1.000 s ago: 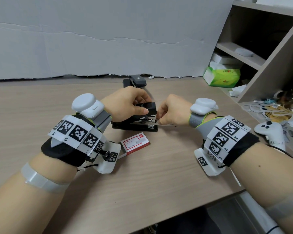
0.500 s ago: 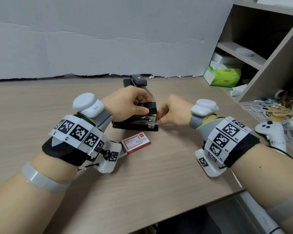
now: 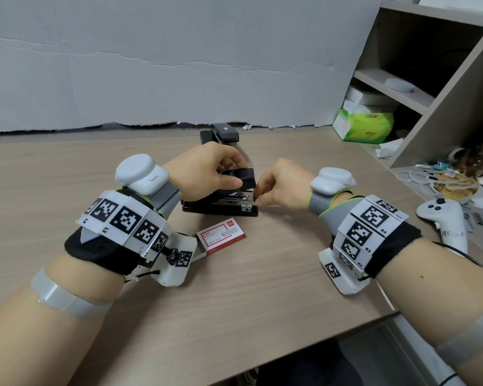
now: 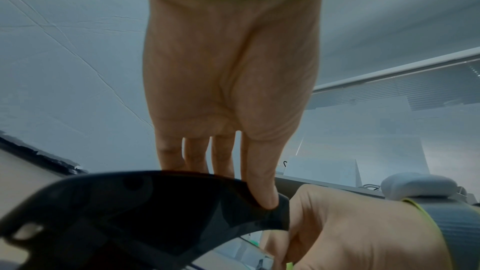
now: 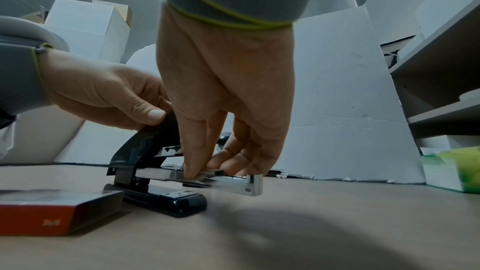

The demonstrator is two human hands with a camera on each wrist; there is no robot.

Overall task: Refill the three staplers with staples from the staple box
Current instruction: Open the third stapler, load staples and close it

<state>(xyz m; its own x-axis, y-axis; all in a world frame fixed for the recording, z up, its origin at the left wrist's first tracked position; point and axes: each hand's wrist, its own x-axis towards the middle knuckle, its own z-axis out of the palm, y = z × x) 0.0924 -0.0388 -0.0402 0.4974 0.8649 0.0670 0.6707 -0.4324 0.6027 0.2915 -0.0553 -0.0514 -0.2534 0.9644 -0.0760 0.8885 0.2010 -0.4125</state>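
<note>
the left hand point(image 3: 206, 174) grips the raised black lid of the open stapler point(image 3: 220, 207) standing mid-surface. the right hand point(image 3: 279, 185) pinches a staple strip point(image 5: 207, 172) in its metal channel; the staple box point(image 3: 220, 238) lies just in front.

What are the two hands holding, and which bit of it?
The left hand holds the black stapler by its raised top cover. The right hand pinches a strip of staples at the stapler's metal tray.

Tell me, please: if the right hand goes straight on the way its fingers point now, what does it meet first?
The right hand points down at the open black stapler; its fingers already pinch the staple strip over the metal channel, probably met first.
</note>
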